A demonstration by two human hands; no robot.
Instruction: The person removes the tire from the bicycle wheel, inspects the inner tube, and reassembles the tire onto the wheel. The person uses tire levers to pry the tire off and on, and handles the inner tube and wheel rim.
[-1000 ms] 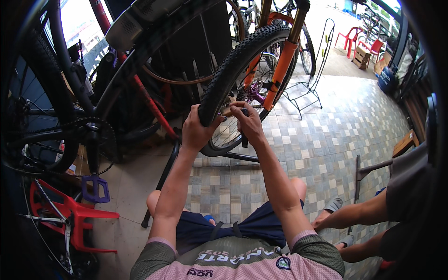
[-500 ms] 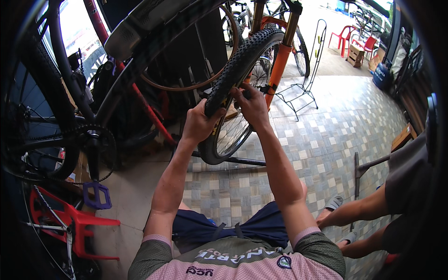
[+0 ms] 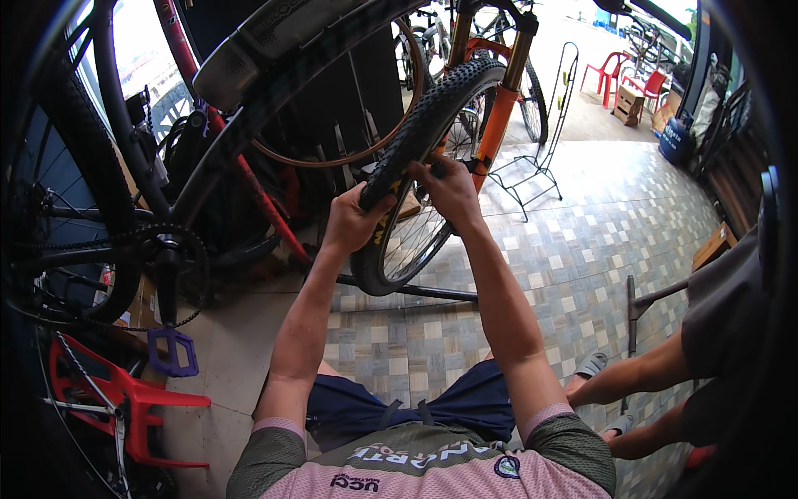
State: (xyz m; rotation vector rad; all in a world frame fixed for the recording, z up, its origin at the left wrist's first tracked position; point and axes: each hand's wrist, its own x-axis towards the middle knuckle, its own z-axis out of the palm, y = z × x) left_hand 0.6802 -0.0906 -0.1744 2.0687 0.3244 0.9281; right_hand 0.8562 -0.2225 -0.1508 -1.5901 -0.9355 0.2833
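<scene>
Between your left hand (image 3: 353, 223) and right hand (image 3: 450, 190) slants a bicycle's knobby black tyre (image 3: 416, 123). Your left grip is clamped around it; your right fingers bend at its inner side, whether closed on anything I cannot tell. Just beyond the right grip rises an orange fork (image 3: 497, 125); well left and lower, a purple pedal (image 3: 173, 352).

Tight on the left — dark bike frame (image 3: 208, 170) and red tube (image 3: 265, 196) stand beyond the left hand (image 3: 353, 219), with the knobbly tyre (image 3: 416, 116) and orange fork leg (image 3: 496, 123) blocking straight ahead. Rightward there's generous room above the tiled floor (image 3: 573, 258) — until another person's legs (image 3: 636, 376).
</scene>
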